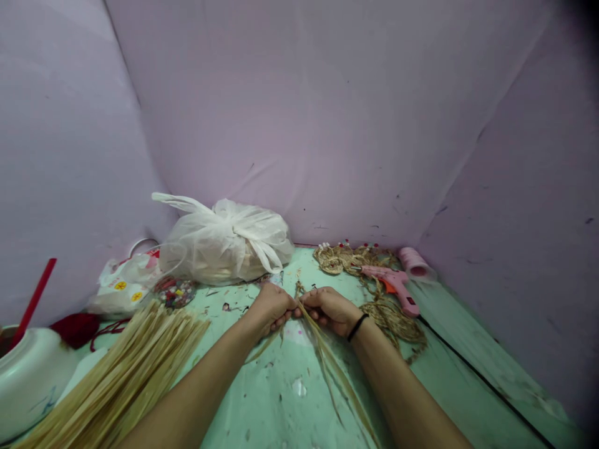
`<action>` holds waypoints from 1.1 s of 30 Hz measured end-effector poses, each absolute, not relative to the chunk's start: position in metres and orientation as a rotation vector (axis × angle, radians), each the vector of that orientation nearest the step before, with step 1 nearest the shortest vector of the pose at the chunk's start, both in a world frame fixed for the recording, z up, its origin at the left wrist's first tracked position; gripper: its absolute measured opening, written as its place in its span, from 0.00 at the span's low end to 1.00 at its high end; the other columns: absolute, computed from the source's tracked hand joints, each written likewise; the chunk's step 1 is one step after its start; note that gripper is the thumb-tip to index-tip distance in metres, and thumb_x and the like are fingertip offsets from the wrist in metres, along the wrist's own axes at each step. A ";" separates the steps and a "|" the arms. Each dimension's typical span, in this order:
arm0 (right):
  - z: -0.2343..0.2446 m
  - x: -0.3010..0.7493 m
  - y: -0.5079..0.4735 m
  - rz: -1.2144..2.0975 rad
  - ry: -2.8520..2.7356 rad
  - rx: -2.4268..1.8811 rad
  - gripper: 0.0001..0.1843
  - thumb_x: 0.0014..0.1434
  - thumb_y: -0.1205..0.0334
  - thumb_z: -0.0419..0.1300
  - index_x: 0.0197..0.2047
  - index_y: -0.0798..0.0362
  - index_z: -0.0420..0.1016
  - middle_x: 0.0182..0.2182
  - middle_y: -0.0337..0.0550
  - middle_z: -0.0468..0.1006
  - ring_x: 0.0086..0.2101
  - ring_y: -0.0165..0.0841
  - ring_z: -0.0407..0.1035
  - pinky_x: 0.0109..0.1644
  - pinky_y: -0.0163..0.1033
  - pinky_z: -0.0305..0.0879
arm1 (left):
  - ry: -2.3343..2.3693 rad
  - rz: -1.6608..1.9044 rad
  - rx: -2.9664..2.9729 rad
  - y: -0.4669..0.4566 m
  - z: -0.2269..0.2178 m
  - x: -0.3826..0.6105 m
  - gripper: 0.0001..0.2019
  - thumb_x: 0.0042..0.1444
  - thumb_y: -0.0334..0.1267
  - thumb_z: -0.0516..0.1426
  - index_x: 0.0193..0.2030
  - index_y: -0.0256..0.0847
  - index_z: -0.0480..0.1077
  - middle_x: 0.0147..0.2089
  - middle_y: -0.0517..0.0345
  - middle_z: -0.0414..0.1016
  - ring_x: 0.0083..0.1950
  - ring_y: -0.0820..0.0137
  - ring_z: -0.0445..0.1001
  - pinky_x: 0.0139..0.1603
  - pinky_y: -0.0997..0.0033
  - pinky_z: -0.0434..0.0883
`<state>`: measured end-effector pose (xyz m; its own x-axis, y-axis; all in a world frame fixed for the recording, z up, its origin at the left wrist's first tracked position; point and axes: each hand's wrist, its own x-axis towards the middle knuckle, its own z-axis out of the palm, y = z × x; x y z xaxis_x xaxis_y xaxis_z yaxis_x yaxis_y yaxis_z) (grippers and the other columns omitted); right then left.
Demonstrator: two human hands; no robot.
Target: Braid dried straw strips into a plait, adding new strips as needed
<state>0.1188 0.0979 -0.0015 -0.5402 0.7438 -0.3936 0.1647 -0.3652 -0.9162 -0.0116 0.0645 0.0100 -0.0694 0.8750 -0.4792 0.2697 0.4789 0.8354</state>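
Note:
My left hand and my right hand meet over the middle of the green tabletop, fingertips nearly touching. Both are closed in a pinch on dry, straw-coloured fibre strips. A small knotted or braided end pokes up between the fingers. Long loose ends trail from the right hand toward me, and a shorter strip hangs under the left. A dark band circles my right wrist. The exact twist between the fingertips is too small to make out.
Left lies a bundle of long dry strips beside a white pot. Behind stand a tied plastic bag and a dish of beads. Right are braided pieces, a pink glue gun with a black cord, and a pink thread spool.

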 end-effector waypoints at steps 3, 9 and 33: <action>-0.001 0.124 0.098 2.061 -1.439 -1.083 0.07 0.42 0.69 0.55 0.20 0.63 0.72 0.12 0.37 0.66 0.14 0.18 0.48 0.14 0.26 0.37 | 1.604 0.675 1.007 0.064 0.012 -0.012 0.07 0.42 0.31 0.51 0.18 0.34 0.67 0.09 0.65 0.54 0.09 0.81 0.48 0.11 0.78 0.44; -0.006 0.121 0.099 1.968 -1.390 -1.199 0.05 0.41 0.69 0.57 0.19 0.62 0.71 0.14 0.38 0.68 0.13 0.18 0.48 0.13 0.26 0.40 | 1.581 0.731 1.017 0.064 0.008 -0.010 0.07 0.43 0.31 0.52 0.18 0.34 0.66 0.08 0.65 0.55 0.08 0.80 0.47 0.11 0.77 0.43; -0.005 0.117 0.099 1.906 -1.427 -1.272 0.03 0.38 0.73 0.56 0.17 0.61 0.69 0.11 0.35 0.68 0.11 0.18 0.48 0.13 0.26 0.42 | 1.592 0.819 0.955 0.064 0.009 -0.010 0.08 0.36 0.31 0.55 0.14 0.37 0.59 0.07 0.68 0.51 0.08 0.82 0.44 0.10 0.78 0.39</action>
<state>0.1172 0.0988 -0.0054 -0.4808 0.7764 -0.4074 0.1723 -0.3718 -0.9122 -0.0101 0.0640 0.0090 -0.1226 0.8946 -0.4296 0.1710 0.4455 0.8788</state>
